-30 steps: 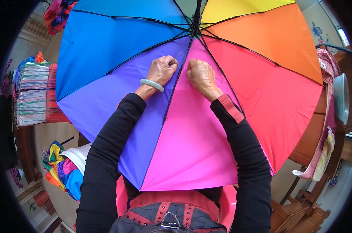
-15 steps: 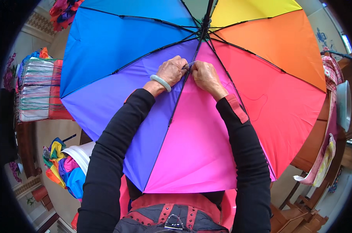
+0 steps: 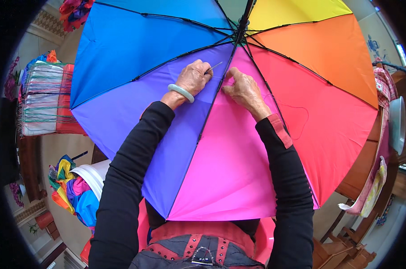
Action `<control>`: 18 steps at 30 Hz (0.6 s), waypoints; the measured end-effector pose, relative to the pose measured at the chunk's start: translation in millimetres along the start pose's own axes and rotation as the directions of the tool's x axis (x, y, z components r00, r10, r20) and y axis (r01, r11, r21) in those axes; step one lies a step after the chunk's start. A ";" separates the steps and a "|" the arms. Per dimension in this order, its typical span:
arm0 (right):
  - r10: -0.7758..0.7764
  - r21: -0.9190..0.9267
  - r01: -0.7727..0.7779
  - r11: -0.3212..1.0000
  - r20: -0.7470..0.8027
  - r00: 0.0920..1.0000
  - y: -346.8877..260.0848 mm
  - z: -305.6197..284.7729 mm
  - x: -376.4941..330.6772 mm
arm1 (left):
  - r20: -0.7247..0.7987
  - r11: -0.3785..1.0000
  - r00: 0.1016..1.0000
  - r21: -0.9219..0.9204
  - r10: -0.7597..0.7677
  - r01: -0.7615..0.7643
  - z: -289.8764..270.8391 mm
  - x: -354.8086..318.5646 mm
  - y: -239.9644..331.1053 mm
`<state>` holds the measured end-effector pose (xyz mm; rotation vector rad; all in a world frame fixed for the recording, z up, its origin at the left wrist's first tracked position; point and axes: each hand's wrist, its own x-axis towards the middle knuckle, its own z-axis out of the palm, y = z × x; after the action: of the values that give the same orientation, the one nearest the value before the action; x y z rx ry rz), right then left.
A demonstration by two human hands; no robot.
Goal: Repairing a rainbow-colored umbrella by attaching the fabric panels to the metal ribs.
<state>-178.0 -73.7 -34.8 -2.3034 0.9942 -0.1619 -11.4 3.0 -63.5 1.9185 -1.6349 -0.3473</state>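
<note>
An open rainbow-coloured umbrella [image 3: 225, 175] lies across my lap with its inside and black ribs facing up. My left hand [image 3: 195, 78], with a pale bangle on its wrist, pinches a thin sewing needle [image 3: 216, 65] over the purple panel. The needle points up and to the right, close to a rib. Just across that rib, over the pink panel, my right hand [image 3: 245, 92] is curled, seemingly round a fine thread. A faint strand shows between the hands. More thread [image 3: 307, 117] lies in a loose loop on the red panel.
The umbrella's black shaft [image 3: 245, 18] rises at the top. At the left is a white and red block [image 3: 44, 98] wrapped with many coloured threads. Below it, a white bucket [image 3: 93, 177] holds bright folded fabric [image 3: 84, 204]. Wooden furniture [image 3: 357, 175] and cloths stand at the right.
My hands have moved apart: the right went right and slightly down, the left a little left. The needle now shows clearly in my left fingers. The umbrella has shifted slightly.
</note>
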 end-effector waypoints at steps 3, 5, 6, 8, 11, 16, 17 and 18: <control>-0.003 -0.006 0.003 1.000 0.001 1.000 -0.5 -0.3 -0.7 | -0.002 0.999 1.000 -0.035 0.013 -0.013 0.2 -0.4 1.9; -0.004 -0.009 0.004 1.000 -0.001 1.000 -1.2 -0.8 -1.0 | -0.007 0.999 1.000 -0.038 0.010 -0.010 0.2 -0.3 1.3; -0.004 -0.009 0.004 1.000 -0.003 1.000 -1.7 -0.9 -1.2 | -0.011 0.999 1.000 -0.041 0.007 -0.008 0.2 0.0 0.9; -0.003 -0.012 0.003 1.000 -0.008 1.000 -2.3 -0.6 -1.6 | -0.015 0.999 1.000 -0.045 0.005 -0.006 0.4 0.2 0.5; -0.009 -0.011 0.009 1.000 -0.014 1.000 -0.7 0.6 -1.0 | -0.010 0.998 0.999 -0.044 0.051 -0.051 0.9 0.1 0.3; -0.006 -0.020 0.006 1.000 -0.017 1.000 0.0 2.1 -0.7 | -0.004 0.997 0.997 -0.014 0.080 -0.080 -0.1 1.3 0.5; -0.005 -0.019 0.005 1.000 -0.017 1.000 0.3 2.2 -0.8 | -0.001 0.996 0.996 -0.014 0.091 -0.091 -0.5 1.2 0.5; -0.011 -0.021 0.010 1.000 -0.020 1.000 0.5 2.5 -0.9 | 0.003 0.995 0.995 -0.013 0.102 -0.102 -0.8 1.1 -0.2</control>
<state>-178.1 -72.1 -37.0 -2.3304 0.9982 -0.1800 -10.6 2.2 -62.8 1.8175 -1.7216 -0.3188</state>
